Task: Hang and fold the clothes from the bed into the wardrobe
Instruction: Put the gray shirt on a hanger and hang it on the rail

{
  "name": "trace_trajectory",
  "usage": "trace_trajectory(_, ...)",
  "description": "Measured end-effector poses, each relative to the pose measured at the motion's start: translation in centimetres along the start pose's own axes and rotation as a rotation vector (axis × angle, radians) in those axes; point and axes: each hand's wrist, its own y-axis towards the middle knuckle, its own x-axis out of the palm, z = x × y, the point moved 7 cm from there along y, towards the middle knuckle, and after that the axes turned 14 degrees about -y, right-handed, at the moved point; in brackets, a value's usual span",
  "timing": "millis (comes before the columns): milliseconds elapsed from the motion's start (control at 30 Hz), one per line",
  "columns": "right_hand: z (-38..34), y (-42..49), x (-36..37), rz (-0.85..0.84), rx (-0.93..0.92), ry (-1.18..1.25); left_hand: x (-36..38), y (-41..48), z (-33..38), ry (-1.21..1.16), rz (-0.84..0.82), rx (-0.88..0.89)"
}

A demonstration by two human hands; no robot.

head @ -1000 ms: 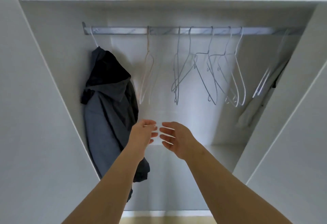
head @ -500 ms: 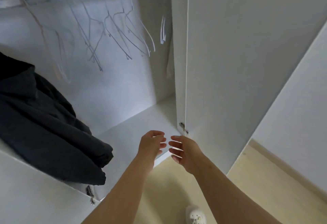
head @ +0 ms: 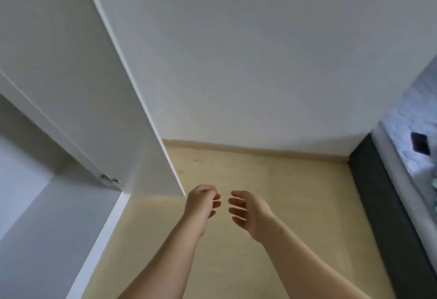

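Left hand [head: 202, 206]: fingers loosely curled, holding nothing, over the pale beige floor [head: 295, 192].
Right hand [head: 248, 213]: relaxed, empty, just beside the left, not touching.
White wardrobe [head: 47, 227]: far left, door [head: 82, 86] swung open.
Dark-framed bed [head: 383, 192]: right edge.

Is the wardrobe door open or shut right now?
Open. The wardrobe door stands out over the floor, its hinge exposed, with the wardrobe interior visible beside it.

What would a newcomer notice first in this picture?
Two bare hands, the left hand and the right hand, reach out empty over the pale wooden floor at bottom centre. The white wardrobe door stands open on the left, and the bed with pale bedding shows at the right edge.
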Motion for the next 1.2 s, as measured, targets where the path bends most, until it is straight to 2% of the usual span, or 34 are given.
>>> trace_trajectory(233,4.5,-2.9,-24.3,0.282,0.021,0.21,21.3,-5.4,-7.3,0.118,-0.251,-0.099)
trace_trajectory(367,6.9,-4.4,-33.9,0.385,0.039,0.312,30.3,-8.0,-10.6,0.199,-0.363,-0.127)
trace_trajectory(700,8.4,-5.2,-49.0,0.542,0.087,0.613,49.2,-10.9,-13.7,0.444,-0.606,-0.133)
trace_trajectory(1000,1.7,-0.7,-63.5,0.698,0.035,0.792,69.2,-7.3,-12.0,0.615,-0.79,-0.085)
trace_trajectory(1200,-0.2,1.5,-69.9,0.773,0.082,0.843,77.6,-5.4,-12.0,0.786,-0.858,-0.069)
